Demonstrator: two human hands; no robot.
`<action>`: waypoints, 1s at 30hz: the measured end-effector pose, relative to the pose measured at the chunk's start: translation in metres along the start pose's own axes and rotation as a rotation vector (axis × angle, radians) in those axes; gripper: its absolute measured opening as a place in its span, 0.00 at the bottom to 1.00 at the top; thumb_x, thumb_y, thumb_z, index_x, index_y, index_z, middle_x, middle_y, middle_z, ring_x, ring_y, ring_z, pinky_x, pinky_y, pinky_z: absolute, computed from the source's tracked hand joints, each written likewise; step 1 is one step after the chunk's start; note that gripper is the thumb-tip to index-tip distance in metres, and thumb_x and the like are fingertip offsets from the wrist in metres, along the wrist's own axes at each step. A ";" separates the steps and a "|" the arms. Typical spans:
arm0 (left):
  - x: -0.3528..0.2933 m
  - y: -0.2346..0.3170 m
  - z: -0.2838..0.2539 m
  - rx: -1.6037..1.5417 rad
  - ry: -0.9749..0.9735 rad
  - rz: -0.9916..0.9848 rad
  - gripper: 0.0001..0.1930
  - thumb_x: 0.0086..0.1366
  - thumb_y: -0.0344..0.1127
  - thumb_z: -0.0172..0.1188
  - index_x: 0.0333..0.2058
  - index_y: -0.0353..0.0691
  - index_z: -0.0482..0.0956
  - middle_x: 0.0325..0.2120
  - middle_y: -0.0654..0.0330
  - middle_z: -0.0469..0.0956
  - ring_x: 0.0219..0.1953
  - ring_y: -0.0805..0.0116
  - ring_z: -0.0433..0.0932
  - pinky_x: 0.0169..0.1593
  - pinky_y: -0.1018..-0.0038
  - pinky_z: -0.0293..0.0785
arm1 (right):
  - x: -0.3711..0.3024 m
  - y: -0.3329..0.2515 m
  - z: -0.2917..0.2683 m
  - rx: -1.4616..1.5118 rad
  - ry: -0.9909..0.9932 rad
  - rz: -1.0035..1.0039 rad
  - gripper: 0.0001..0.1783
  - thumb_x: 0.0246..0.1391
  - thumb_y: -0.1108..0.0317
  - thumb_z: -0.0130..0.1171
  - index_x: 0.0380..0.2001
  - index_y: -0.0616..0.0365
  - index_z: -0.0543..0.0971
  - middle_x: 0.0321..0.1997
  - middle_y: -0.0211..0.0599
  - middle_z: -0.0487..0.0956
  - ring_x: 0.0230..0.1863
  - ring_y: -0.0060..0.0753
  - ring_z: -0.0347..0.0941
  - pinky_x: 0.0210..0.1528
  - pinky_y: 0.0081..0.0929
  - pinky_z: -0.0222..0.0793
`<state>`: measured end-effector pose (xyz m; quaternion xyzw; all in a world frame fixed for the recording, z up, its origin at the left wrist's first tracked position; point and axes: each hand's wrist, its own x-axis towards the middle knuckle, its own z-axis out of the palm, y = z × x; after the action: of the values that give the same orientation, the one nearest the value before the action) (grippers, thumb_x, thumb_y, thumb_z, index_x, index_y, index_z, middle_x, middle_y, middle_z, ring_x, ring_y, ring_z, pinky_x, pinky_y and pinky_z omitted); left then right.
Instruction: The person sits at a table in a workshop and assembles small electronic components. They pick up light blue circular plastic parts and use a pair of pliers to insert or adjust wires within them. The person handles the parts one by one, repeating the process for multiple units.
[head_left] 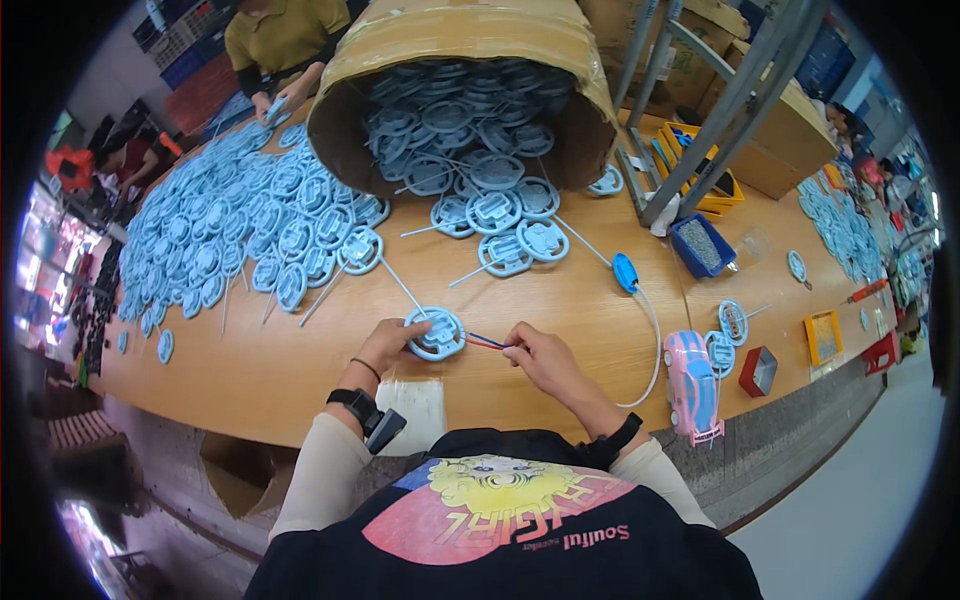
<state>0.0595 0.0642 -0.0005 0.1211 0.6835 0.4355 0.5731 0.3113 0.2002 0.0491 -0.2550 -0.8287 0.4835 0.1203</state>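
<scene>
My left hand (388,346) grips the left rim of a light blue wheel-shaped plastic part (436,336) at the table's near edge. From that part's right side a red and a dark blue wire (486,342) stretch to my right hand (543,358), whose fingers are pinched on their ends. A thin pale rod (402,285) slants up and left from the part. Ahead of my hands lie more such parts (541,240), some with rods sticking out.
A cardboard box (450,35) on its side spills blue parts beside a wide heap (240,215). To the right are a blue oval piece on a white cord (625,273), a pink toy car (692,385), a blue bin (702,246) and a metal frame (655,150). Another person (283,45) works across the table.
</scene>
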 end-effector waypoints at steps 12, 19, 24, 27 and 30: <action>-0.097 -0.026 0.068 -0.257 -0.068 0.298 0.18 0.61 0.34 0.54 0.49 0.36 0.68 0.38 0.61 0.75 0.39 0.72 0.75 0.42 0.74 0.74 | -0.012 0.006 -0.023 0.016 -0.346 -0.154 0.05 0.49 0.70 0.55 0.28 0.59 0.74 0.20 0.33 0.75 0.23 0.26 0.71 0.27 0.23 0.64; -0.103 -0.032 0.112 -0.467 0.063 0.321 0.17 0.63 0.34 0.52 0.49 0.36 0.69 0.37 0.62 0.75 0.37 0.74 0.75 0.40 0.74 0.76 | -0.019 0.010 -0.038 -0.062 -0.359 -0.244 0.06 0.48 0.69 0.57 0.29 0.60 0.74 0.19 0.35 0.75 0.22 0.28 0.70 0.26 0.25 0.64; -0.106 -0.029 0.118 -0.478 0.040 0.312 0.17 0.64 0.37 0.49 0.49 0.36 0.68 0.37 0.61 0.75 0.37 0.73 0.75 0.41 0.73 0.76 | -0.027 0.001 -0.047 -0.024 -0.332 -0.210 0.05 0.48 0.69 0.57 0.28 0.59 0.75 0.20 0.36 0.75 0.21 0.28 0.70 0.26 0.25 0.64; -0.104 -0.029 0.117 -0.510 -0.054 0.331 0.17 0.65 0.41 0.47 0.47 0.35 0.69 0.35 0.61 0.75 0.36 0.72 0.75 0.40 0.73 0.76 | -0.033 0.001 -0.048 0.031 -0.300 -0.191 0.06 0.48 0.69 0.57 0.28 0.59 0.74 0.20 0.36 0.75 0.21 0.28 0.70 0.26 0.25 0.64; -0.101 -0.030 0.120 -0.661 -0.163 0.263 0.21 0.66 0.47 0.42 0.46 0.34 0.69 0.37 0.59 0.75 0.39 0.69 0.75 0.45 0.72 0.73 | -0.037 0.003 -0.039 0.130 -0.267 -0.171 0.06 0.48 0.69 0.57 0.28 0.59 0.74 0.21 0.35 0.75 0.22 0.29 0.70 0.27 0.25 0.64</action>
<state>0.2074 0.0341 0.0499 0.0506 0.4366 0.6918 0.5729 0.3600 0.2101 0.0680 -0.1089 -0.8229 0.5538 0.0661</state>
